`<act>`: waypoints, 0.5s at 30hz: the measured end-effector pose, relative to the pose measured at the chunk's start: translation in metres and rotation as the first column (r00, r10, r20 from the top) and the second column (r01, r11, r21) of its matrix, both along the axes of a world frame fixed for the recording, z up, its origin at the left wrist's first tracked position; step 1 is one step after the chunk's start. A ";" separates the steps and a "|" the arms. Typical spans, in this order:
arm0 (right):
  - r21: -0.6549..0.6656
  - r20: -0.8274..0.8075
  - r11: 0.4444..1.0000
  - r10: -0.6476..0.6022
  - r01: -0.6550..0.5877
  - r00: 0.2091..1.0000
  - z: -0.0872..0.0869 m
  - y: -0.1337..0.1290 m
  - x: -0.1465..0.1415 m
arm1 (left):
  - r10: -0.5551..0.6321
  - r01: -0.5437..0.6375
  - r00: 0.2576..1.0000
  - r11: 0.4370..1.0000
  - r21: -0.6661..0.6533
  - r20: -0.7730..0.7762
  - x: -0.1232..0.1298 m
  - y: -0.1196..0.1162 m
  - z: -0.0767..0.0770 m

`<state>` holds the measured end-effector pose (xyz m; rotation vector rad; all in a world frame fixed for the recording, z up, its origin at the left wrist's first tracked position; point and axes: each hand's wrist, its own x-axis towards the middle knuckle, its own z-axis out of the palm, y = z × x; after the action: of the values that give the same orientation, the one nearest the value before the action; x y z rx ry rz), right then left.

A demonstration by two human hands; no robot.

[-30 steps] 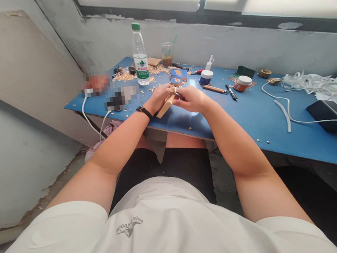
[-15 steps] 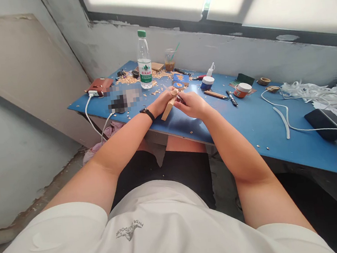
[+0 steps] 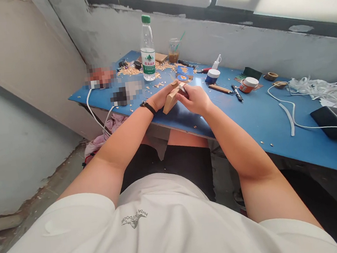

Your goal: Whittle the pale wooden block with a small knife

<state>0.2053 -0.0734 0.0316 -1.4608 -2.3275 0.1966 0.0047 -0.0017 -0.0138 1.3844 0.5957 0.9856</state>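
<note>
While hands (image 3: 197, 99) grip wooden block (image 3: 170, 102), grey tool (image 3: 184, 91) mostly hidden, shape unclear

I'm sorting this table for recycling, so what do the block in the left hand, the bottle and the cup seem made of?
Block: probably bare wood with a matte finish, going by its pale tan faces. Bottle: likely plastic, glossy and clear, since its upper part is see-through. Cup: see-through, with brown contents visible; plastic seems likely, but glass is possible.
</note>
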 end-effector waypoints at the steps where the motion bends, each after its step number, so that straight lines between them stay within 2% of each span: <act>1: 0.005 0.003 1.000 0.000 0.000 1.000 -0.001 0.000 0.000 | -0.014 0.014 1.000 0.999 -0.032 0.001 0.001 0.000 -0.001; 4: 0.022 0.016 1.000 0.017 -0.017 1.000 -0.002 0.001 0.000 | 0.007 -0.006 1.000 0.999 -0.036 0.027 0.003 0.003 -0.002; 8: 0.026 0.010 0.999 0.030 -0.030 1.000 -0.002 0.000 0.000 | 0.088 -0.089 0.996 0.996 0.030 0.033 0.004 0.013 -0.004; 15: 0.005 -0.011 1.000 0.020 -0.020 1.000 -0.002 0.001 0.002 | 0.091 -0.092 0.992 0.996 0.019 0.084 0.008 0.017 -0.010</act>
<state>0.2074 -0.0720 0.0299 -1.4308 -2.3334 0.2044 0.0124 0.0148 -0.0238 1.3390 0.5916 1.1210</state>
